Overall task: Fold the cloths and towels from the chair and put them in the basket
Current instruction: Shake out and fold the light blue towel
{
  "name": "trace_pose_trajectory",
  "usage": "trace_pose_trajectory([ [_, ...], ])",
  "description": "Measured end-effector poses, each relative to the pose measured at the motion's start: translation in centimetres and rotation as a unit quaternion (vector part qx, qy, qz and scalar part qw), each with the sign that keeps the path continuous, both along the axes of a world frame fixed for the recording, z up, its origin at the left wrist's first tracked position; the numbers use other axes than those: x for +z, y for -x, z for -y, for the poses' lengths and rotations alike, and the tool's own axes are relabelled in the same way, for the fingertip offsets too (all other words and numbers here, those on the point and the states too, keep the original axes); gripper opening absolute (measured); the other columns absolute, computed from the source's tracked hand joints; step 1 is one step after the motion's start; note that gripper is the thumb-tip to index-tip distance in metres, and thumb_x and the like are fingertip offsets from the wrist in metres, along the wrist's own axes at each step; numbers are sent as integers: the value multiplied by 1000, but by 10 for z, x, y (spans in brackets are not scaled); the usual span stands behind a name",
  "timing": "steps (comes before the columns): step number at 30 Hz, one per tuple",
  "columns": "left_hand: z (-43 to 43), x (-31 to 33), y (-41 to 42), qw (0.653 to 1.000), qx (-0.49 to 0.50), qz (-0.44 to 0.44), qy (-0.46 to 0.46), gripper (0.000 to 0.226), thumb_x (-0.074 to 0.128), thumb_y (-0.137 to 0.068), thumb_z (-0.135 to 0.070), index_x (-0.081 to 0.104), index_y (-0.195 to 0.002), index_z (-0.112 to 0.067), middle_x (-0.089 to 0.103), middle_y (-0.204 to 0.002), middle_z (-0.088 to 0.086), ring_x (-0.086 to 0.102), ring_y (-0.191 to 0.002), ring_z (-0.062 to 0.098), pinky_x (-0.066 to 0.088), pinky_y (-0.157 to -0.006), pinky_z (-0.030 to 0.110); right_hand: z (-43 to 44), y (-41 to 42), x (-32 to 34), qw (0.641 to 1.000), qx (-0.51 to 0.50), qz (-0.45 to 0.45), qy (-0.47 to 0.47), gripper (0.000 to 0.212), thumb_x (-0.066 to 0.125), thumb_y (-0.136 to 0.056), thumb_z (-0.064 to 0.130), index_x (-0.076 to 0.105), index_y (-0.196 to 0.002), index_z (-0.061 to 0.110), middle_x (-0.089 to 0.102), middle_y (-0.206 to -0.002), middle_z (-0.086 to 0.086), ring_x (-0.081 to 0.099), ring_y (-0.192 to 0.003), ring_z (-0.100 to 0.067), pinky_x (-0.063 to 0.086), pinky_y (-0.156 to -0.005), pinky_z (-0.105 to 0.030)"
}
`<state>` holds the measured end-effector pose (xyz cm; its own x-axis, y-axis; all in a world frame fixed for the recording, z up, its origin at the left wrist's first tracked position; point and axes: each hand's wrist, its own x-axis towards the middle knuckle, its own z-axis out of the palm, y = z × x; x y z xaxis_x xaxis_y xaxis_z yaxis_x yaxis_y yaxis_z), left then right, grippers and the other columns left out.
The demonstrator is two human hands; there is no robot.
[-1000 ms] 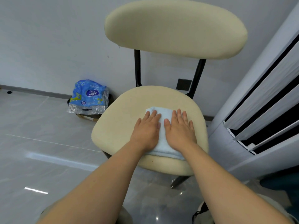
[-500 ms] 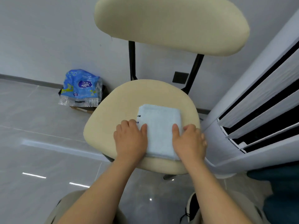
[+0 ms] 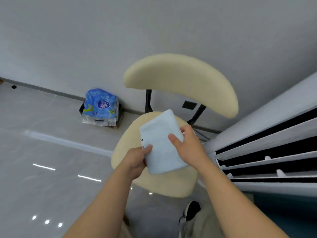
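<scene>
Above the chair (image 3: 155,183) seat, folded towel (image 3: 162,143) between left hand (image 3: 136,161) and right hand (image 3: 189,147), both pinching its edges

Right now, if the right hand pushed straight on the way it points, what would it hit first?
Apart from the folded towel that the right hand grips, probably the chair backrest or its black post; depth is unclear.

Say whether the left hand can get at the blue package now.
Probably not: the left hand grips the towel, and the blue package lies far off by the wall.
</scene>
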<state>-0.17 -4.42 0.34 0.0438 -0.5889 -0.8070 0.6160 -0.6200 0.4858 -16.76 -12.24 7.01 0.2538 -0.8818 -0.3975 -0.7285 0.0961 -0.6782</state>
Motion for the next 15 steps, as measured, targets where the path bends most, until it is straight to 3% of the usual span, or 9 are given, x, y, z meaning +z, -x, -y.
trace_pose_trajectory([
  [3, -15, 113, -36, 995, 40, -83, 35, 33, 59, -95, -11, 61, -126, -2, 69, -124, 12, 65, -115, 27, 49, -98, 44, 1, -28, 104, 999, -7, 36, -7, 33, 62, -93, 50, 52, -113, 27, 60, -99, 18, 60, -88, -7, 50, -74, -33],
  [6, -36, 218, -76, 993, 43, -79, 71, 29, 60, -94, -12, 65, -121, -5, 71, -119, 11, 68, -110, 27, 50, -96, 44, -10, -63, 189, 988, -31, 126, -78, 29, 64, -93, 47, 69, -99, 19, 75, -95, 5, 72, -89, -19, 59, -83, -46],
  [11, -80, 317, -147, 976, 55, 156, 138, 20, 58, -99, -22, 66, -118, -17, 74, -114, 0, 71, -103, 19, 57, -90, 39, -46, -140, 267, 945, -75, 271, -166, 22, 64, -97, 28, 67, -110, 11, 76, -107, -7, 74, -94, -25, 59, -83, -44],
  [15, -112, 349, -218, 945, 54, 280, 157, 22, 58, -99, -31, 64, -117, -22, 73, -111, -4, 71, -100, 17, 57, -91, 43, -80, -214, 286, 929, -67, 327, -158, 20, 59, -100, 25, 64, -113, 9, 76, -106, -7, 74, -94, -25, 60, -72, -38],
])
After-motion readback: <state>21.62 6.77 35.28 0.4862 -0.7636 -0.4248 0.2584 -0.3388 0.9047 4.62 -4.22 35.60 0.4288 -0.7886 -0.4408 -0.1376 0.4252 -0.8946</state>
